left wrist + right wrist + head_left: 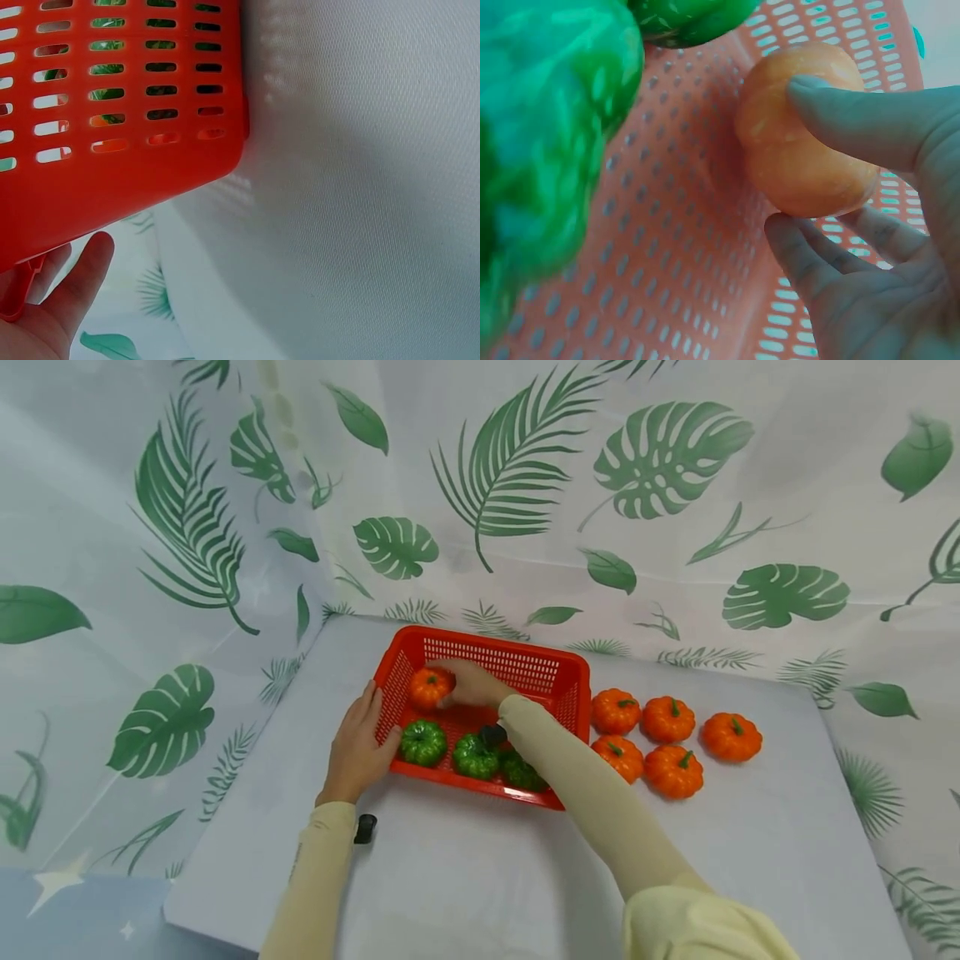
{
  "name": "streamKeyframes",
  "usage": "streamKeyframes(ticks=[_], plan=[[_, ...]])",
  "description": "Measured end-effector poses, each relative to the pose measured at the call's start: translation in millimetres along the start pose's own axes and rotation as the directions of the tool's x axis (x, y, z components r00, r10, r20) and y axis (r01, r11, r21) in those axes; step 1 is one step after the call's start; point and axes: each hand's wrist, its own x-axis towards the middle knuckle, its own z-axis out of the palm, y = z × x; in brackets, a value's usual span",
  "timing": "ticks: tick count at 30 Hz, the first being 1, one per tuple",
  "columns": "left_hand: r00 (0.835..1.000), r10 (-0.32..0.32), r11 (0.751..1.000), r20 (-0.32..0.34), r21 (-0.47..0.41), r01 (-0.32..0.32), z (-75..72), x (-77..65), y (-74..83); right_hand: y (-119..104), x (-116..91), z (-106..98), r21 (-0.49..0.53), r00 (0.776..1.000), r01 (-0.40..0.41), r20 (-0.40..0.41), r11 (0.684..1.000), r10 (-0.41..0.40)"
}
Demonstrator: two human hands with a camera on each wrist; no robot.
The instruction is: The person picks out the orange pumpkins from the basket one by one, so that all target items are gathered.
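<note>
A small orange pumpkin [430, 688] is at the back left inside the red plastic basket [491, 787]. My right hand [474, 682] pinches it, the thumb on one side and fingertips on the other, as the right wrist view shows. My left hand [360, 752] rests against the basket's left end, fingers straight along the outside and thumb by the near rim. In the left wrist view, fingers [82, 281] extend past the rim. Along the basket's near side lie glossy green ribbed pumpkins [423, 742], one partly hidden by my right forearm.
Several orange pumpkins [669, 719] stand on the white table [780, 835] just right of the basket. My right forearm passes over the basket's near right corner. A leaf-print cloth [525, 585] hangs behind the table and along its left side.
</note>
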Motion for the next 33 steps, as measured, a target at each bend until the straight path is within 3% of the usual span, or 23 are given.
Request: streamKeyframes(ticks=[5, 18, 33], plan=[[1.000, -0.017, 1.000, 0.007, 0.004, 0.017, -2.1, 0.1, 1.1, -1.3, -11.5, -10.3, 0.018, 1.000, 0.020, -0.021, 1.000, -0.020], [0.999, -0.027, 1.000, 0.018, -0.017, 0.027, -0.4, -1.2, 4.7, 3.6, -46.6, -28.8, 0.111, 0.994, -0.026, -0.104, 0.994, 0.038], [0.999, -0.033, 0.999, 0.031, -0.009, 0.033, -0.5, -2.8, 8.1, 5.3, -91.2, -43.8, 0.171, 0.965, -0.043, -0.249, 0.984, 0.086]])
